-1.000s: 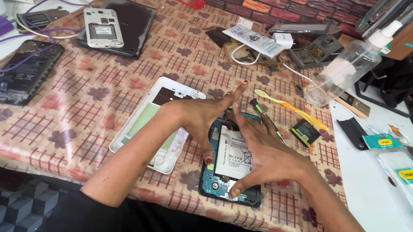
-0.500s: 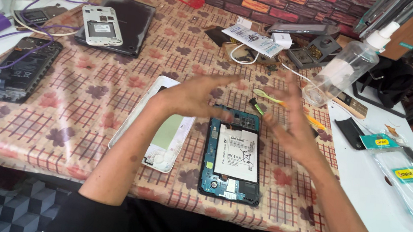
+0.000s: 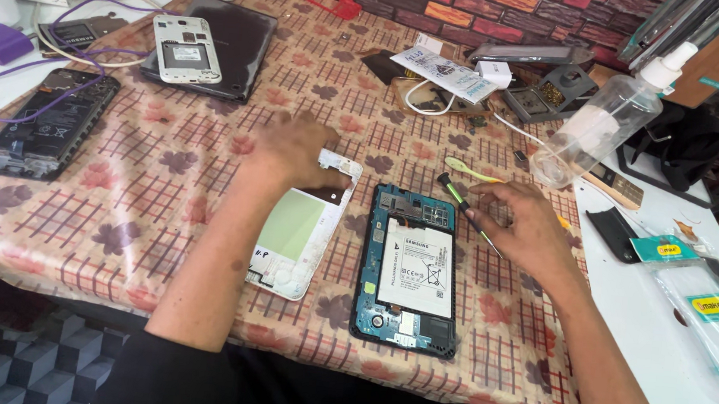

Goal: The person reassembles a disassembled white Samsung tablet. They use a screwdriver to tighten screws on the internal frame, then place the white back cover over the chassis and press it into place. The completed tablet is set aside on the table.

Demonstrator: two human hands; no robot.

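Opened tablet (image 3: 411,271), lower centre, battery side up, untouched. Right hand (image 3: 530,234), centre right, fingers loosely curled at black screwdriver (image 3: 468,216); grip uncertain. Left hand (image 3: 290,148), centre, fingers spread flat on white back cover (image 3: 298,227), grasping nothing. Best handled gently, tip clear of battery

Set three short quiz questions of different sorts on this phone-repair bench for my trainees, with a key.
1. True or false: the left hand rests on the white back cover.
2. The right hand is at: A) a spray bottle B) a thin black screwdriver C) a purple charger.
3. Fill in: the opened tablet shows a large white ____ in its middle.

Key: 1 true. 2 B, the screwdriver, though whether the fingers grip it is unclear. 3 battery.
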